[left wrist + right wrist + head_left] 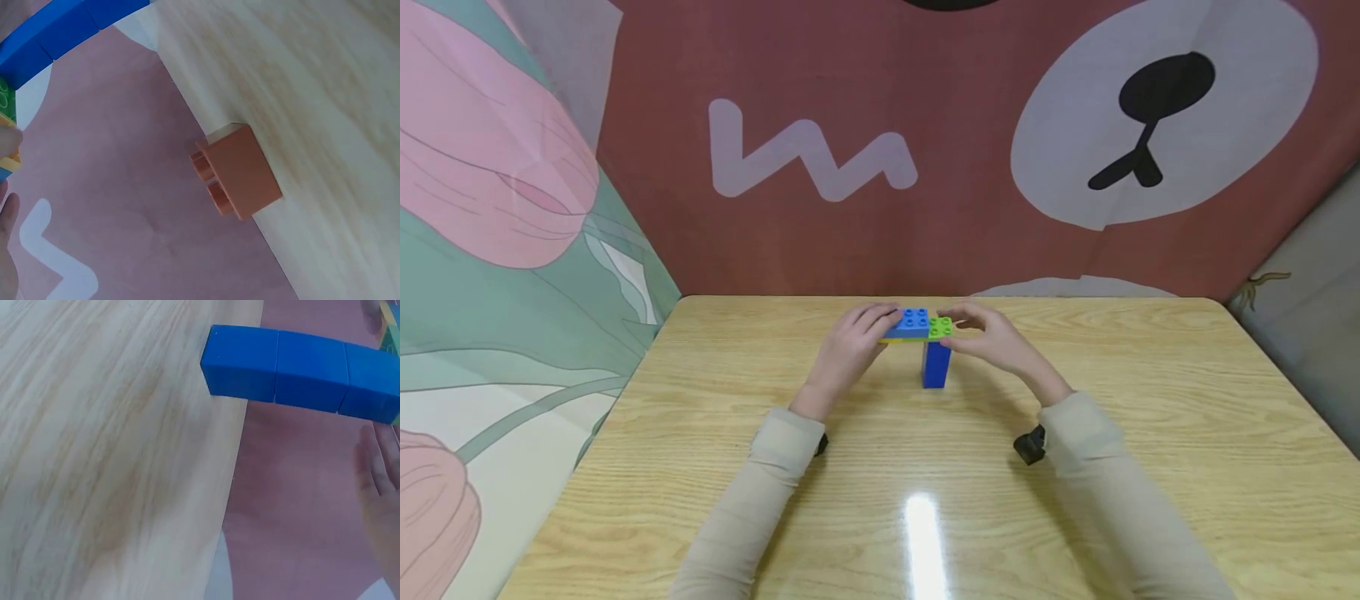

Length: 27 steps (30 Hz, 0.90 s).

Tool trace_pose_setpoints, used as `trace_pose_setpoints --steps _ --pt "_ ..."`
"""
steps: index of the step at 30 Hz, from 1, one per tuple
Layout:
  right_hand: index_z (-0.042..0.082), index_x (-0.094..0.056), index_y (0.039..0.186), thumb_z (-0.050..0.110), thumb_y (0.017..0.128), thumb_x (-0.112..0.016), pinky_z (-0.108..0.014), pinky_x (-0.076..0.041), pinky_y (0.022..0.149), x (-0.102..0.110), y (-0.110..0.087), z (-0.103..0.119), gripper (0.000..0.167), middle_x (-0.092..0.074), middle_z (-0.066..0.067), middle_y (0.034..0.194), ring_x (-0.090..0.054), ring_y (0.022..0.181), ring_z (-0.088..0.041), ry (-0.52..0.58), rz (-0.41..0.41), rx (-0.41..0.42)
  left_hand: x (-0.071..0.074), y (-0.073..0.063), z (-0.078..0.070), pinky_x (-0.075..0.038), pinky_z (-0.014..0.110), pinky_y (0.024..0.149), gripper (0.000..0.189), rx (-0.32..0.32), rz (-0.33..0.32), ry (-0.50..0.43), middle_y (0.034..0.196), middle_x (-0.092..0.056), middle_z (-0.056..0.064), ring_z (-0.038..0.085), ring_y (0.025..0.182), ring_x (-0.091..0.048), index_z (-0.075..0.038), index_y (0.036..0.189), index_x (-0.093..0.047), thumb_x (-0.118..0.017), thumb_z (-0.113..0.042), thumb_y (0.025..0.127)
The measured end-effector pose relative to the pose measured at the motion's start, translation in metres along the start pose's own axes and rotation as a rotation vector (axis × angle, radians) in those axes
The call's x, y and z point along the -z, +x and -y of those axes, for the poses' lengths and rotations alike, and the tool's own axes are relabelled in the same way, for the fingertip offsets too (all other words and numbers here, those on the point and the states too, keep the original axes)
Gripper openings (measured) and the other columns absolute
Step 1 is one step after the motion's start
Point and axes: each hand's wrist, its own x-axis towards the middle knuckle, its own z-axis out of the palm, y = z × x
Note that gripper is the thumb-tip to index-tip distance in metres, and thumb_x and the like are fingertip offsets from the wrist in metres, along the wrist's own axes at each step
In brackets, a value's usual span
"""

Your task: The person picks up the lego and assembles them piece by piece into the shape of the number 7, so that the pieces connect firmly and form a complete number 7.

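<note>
A column of stacked blue toy bricks (935, 365) stands upright on the table. On top of it is a green brick (940, 327) with studs up. To its left sits a blue studded brick (913, 322) above a thin yellow layer (904, 340), reaching out sideways past the column. My left hand (853, 337) grips this blue brick's left end, its fingers over the top and covering part of it. My right hand (992, 337) pinches the green brick at its right side, thumb in front and forefinger behind.
An orange-brown brick (244, 175) lies on its side on the table in the left wrist view; the head view does not show it. The wooden table (1112, 358) ends at a printed cloth backdrop (850, 242). Dark wrist cameras (1030, 446) hang under the sleeves.
</note>
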Motion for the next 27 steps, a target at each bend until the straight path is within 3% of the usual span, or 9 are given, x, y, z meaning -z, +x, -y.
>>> trace_pose_setpoints --steps 5,15,18,23,27 --pt "0.003 -0.054 0.130 0.018 0.089 -0.067 -0.051 -0.044 0.104 0.001 0.000 -0.005 0.046 -0.059 -0.017 0.126 -0.057 0.115 -0.032 -0.008 0.042 -0.018 0.003 0.002 0.001 -0.049 0.029 0.101 0.050 0.047 0.058 -0.099 0.126 -0.064 0.005 0.021 0.115 -0.059 -0.010 0.121 -0.062 -0.081 -0.009 0.075" --pt "0.003 -0.054 0.130 0.020 0.090 -0.067 -0.051 -0.046 0.100 0.003 0.000 -0.006 0.046 -0.061 -0.018 0.122 -0.057 0.113 -0.034 -0.041 -0.028 -0.030 0.009 0.000 0.018 -0.047 0.037 0.104 0.057 0.227 0.164 -0.329 0.131 -0.058 0.013 0.027 0.123 -0.055 -0.002 0.133 -0.051 -0.075 -0.017 0.083" --pt "0.003 -0.054 0.130 0.020 0.090 -0.067 -0.051 -0.047 0.100 0.004 0.000 -0.009 0.045 -0.061 -0.018 0.122 -0.057 0.113 -0.034 -0.039 -0.044 -0.039 0.014 -0.005 0.027 -0.049 0.040 0.101 0.058 0.327 0.249 -0.424 0.132 -0.057 0.014 0.028 0.121 -0.056 -0.002 0.134 -0.050 -0.074 -0.019 0.084" --pt "0.003 -0.055 0.129 0.019 0.089 -0.067 -0.050 -0.047 0.100 0.005 0.000 -0.009 0.045 -0.061 -0.018 0.123 -0.057 0.114 -0.034 -0.019 -0.044 -0.046 0.020 -0.016 0.042 -0.049 0.046 0.098 0.053 0.522 0.446 -0.618 0.130 -0.057 0.019 0.035 0.116 -0.057 -0.002 0.134 -0.050 -0.070 -0.018 0.087" --pt "0.005 -0.055 0.129 0.020 0.089 -0.068 -0.049 -0.047 0.100 0.004 0.000 -0.010 0.045 -0.061 -0.016 0.122 -0.057 0.113 -0.032 -0.016 -0.044 -0.057 0.021 -0.026 0.053 -0.048 0.048 0.098 0.048 0.580 0.532 -0.716 0.127 -0.058 0.026 0.041 0.114 -0.057 0.003 0.129 -0.053 -0.069 -0.014 0.088"
